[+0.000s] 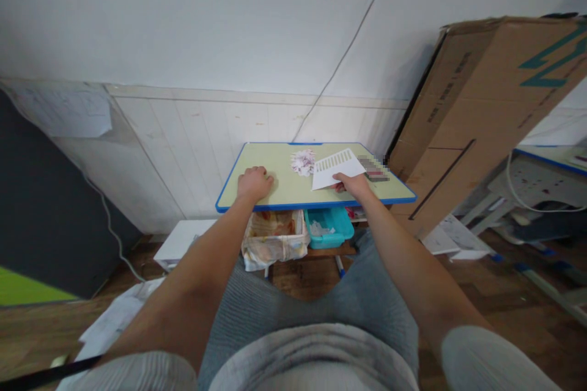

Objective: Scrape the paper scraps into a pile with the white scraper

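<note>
A white sheet of card [337, 166] with a row of greenish cut-out slots or strips near its far edge is in my right hand [352, 184]. The thumb lies on top and the fingers are under its near edge. The card is tilted above the right half of a pale green desk [284, 192] with a blue rim. My left hand [255, 183] rests on the desk's left side, fingers loosely bent, with nothing visible in it. Between the hands, a pile of small white paper pieces [302, 162] lies beside the card's left edge. A blurred-out flat item [376, 170] lies to the right.
Under the desktop are a cloth-lined basket [275, 250] and a turquoise plastic bin [337, 237] with whitish scraps inside. A tall cardboard box [481, 91] leans at the right. A cable [343, 55] runs down the wall behind. A small white box [183, 238] stands at the left.
</note>
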